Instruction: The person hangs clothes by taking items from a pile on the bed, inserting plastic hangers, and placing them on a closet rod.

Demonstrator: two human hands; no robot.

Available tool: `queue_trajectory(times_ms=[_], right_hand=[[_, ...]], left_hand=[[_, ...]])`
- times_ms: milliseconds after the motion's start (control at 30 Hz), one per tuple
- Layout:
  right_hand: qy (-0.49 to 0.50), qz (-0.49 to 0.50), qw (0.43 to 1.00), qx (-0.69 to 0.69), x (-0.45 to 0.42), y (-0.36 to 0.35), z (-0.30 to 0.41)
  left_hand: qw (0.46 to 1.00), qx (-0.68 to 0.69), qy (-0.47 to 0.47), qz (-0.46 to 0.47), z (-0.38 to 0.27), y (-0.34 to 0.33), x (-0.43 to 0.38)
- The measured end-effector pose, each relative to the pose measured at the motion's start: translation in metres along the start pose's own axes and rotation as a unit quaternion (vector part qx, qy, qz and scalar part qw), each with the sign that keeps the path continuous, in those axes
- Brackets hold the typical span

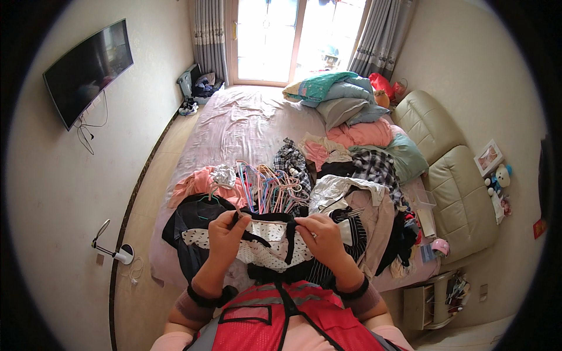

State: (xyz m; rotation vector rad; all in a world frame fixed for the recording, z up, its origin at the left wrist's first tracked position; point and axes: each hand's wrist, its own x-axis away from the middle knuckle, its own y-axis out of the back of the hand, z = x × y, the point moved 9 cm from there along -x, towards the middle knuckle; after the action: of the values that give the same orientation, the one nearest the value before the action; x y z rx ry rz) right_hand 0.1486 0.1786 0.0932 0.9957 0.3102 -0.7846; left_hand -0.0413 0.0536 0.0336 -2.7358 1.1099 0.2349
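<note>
My left hand (228,232) pinches a pink clothes hanger (239,199) together with the black neckline of a white garment with black dots (268,254). The hanger's hook stands up and to the left of that hand. At the garment's other side, my right hand (319,234) grips the black trim (290,239) between thumb and fingers. Black ties hang down between both hands. Just beyond them lies a heap of coloured hangers (274,188). A dark garment (189,237) on a hanger with a green part lies left of my left hand. Striped and beige clothes (377,228) are at the right.
The bed (246,118) holds a folded teal quilt (322,85), pillows and more clothes against a padded headboard (461,197). An open suitcase (193,83) stands beyond the bed's left side. A desk lamp (123,254) is by the left wall, an open drawer (417,307) at the lower right.
</note>
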Motion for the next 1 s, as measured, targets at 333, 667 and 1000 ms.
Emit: queue_trajectory(times_ms=[333,667,1000], right_hand=[[-0.079,-0.027,0.996,0.012,0.010,0.010,-0.023],[-0.115,-0.121,0.985,-0.046,0.035,0.050,-0.053],[-0.111,-0.143,0.981,-0.076,0.045,0.068,-0.063]], left_hand=[[0.999,-0.021,-0.020,-0.021,-0.006,0.012,-0.004],[0.982,-0.068,-0.012,0.174,0.010,0.013,0.014],[0.990,-0.126,-0.015,-0.062,0.016,0.079,-0.014]])
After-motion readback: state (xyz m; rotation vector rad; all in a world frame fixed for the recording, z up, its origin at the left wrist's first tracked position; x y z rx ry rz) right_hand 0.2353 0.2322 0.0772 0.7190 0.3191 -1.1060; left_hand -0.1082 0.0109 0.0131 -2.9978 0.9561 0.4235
